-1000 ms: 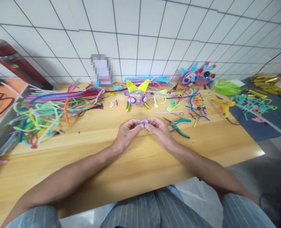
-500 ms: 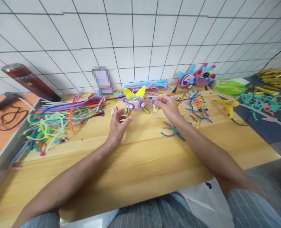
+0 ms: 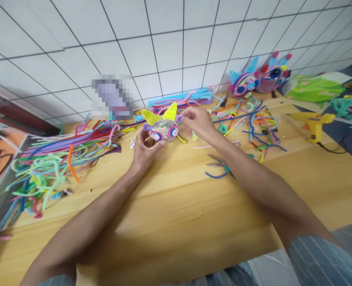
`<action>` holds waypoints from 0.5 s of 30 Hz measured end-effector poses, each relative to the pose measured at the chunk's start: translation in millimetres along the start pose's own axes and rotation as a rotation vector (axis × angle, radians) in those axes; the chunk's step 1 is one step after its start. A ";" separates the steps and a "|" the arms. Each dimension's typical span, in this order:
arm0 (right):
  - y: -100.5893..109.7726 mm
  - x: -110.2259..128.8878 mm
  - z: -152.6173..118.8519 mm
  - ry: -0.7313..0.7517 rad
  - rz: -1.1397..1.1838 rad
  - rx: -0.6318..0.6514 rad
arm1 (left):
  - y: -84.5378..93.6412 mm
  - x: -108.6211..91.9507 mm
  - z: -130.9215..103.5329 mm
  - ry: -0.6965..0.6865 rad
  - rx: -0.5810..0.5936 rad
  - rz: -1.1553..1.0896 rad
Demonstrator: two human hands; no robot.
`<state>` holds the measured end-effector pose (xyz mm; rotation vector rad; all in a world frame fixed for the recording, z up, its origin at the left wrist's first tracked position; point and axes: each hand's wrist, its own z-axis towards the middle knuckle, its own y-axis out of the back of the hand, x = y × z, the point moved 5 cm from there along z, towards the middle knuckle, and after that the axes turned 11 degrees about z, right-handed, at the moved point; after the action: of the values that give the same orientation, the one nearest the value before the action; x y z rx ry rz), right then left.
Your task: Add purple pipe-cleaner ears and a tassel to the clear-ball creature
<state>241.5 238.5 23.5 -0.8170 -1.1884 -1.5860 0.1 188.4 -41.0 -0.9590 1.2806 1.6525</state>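
Bench (image 3: 170, 214) left: pipe-cleaner heap (image 3: 52, 161)
Bench centre: animal figure (image 3: 164, 129), between left hand (image 3: 143, 151) and right hand (image 3: 199, 121)
Right forearm (image 3: 250, 180): pliers (image 3: 222, 163) partly beneath
Wallside right: two figures (image 3: 243, 86)
Far right: glue gun (image 3: 315, 126)

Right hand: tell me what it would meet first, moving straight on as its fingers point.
The right hand, purple disc leading, would likely meet the yellow-eared figure first, though depth is unclear.

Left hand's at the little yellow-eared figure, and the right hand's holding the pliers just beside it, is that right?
Not quite: the right hand is holding a small purple disc, not the pliers, which lie on the table, partly hidden by the right forearm. The head view shows it. The left hand is at the yellow-eared figure, as you said.
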 end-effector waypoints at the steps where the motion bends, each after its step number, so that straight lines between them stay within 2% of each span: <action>1: -1.3 -0.5 -0.2 0.008 -0.003 -0.002 | -1.8 -1.5 0.6 -0.014 0.013 -0.012; 9: -5.6 -5.1 -5.1 0.046 0.010 -0.021 | -8.2 -17.2 -0.2 -0.026 0.073 -0.067; 15: -9.6 -9.3 -4.5 0.069 0.015 -0.035 | -9.8 -7.0 3.6 -0.060 0.078 -0.072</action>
<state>235.5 237.6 10.8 -0.7854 -1.1064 -1.6140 11.5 192.4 -37.4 -0.8921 1.2470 1.5538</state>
